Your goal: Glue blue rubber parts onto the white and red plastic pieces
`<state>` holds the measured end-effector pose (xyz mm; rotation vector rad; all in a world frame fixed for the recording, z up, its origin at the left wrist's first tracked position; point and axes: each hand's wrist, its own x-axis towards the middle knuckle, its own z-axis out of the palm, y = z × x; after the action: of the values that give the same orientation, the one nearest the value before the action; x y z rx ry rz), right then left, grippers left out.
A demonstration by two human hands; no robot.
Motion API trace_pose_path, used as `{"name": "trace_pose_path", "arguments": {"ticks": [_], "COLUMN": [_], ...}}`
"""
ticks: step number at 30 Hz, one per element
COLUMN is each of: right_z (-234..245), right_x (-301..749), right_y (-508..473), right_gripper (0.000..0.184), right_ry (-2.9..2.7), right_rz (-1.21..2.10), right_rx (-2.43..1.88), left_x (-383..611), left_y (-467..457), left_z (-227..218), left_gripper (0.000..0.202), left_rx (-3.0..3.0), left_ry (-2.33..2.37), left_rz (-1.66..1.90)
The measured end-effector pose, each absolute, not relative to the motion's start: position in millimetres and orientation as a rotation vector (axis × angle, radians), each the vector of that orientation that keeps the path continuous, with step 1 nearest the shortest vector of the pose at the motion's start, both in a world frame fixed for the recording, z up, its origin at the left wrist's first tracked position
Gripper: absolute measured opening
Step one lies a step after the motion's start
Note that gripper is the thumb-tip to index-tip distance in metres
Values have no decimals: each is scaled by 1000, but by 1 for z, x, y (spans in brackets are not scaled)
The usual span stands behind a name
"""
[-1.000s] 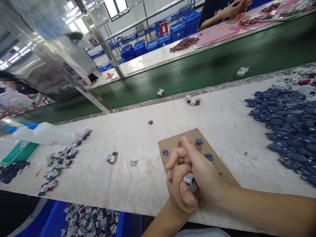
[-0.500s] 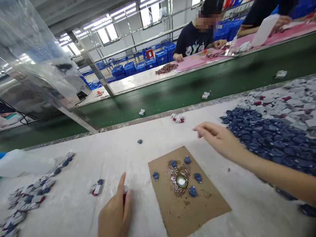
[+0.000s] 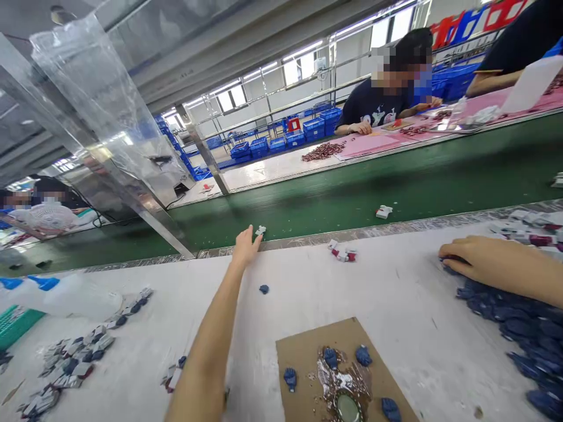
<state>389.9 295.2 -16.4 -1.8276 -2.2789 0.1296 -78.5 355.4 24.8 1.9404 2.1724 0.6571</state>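
My left hand (image 3: 246, 248) reaches over the far edge of the bench, thumb and forefinger apart. Just beyond its fingertips, a small white piece (image 3: 260, 230) lies on the green belt. At the right, the fingers of my right hand (image 3: 488, 261) pinch a small dark blue piece (image 3: 449, 268), partly hidden, at the edge of the blue pile (image 3: 505, 305). Brown cardboard (image 3: 303, 350) in front of me carries several spaced blue pieces (image 3: 363, 355) and a round cap (image 3: 347, 405) amid glossy wet liquid. One blue piece (image 3: 264, 289) lies alone on the bench.
White-and-red joined pieces (image 3: 342, 252) sit near the bench's far edge. Clusters of white, blue and red pieces (image 3: 73, 363), white bottles (image 3: 83, 295) and a green basket (image 3: 17, 325) are at left. Across the belt (image 3: 299, 193), a person (image 3: 373, 108) works. A metal post (image 3: 162, 225) slants at left.
My left hand has moved from the near bench forward to the belt's edge. My right hand has gone right, from beside the cardboard to the blue pile. The view has tilted up.
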Motion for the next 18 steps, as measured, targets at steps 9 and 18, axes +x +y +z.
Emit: {"name": "trace_pose_path", "arguments": {"ticks": [9,18], "right_z": [-23,-4], "right_x": [376,383], "right_y": [298,270], "right_gripper": [16,37], "right_ry": [-2267,-2373], "right_rz": [181,123], "right_rx": [-1793,-1750], "left_x": [-71,-68], "left_y": [381,254], "left_z": [16,50], "left_gripper": [29,18], "left_rx": [1555,902], "left_ry": [2024,1589], "left_rz": [867,1287]}}
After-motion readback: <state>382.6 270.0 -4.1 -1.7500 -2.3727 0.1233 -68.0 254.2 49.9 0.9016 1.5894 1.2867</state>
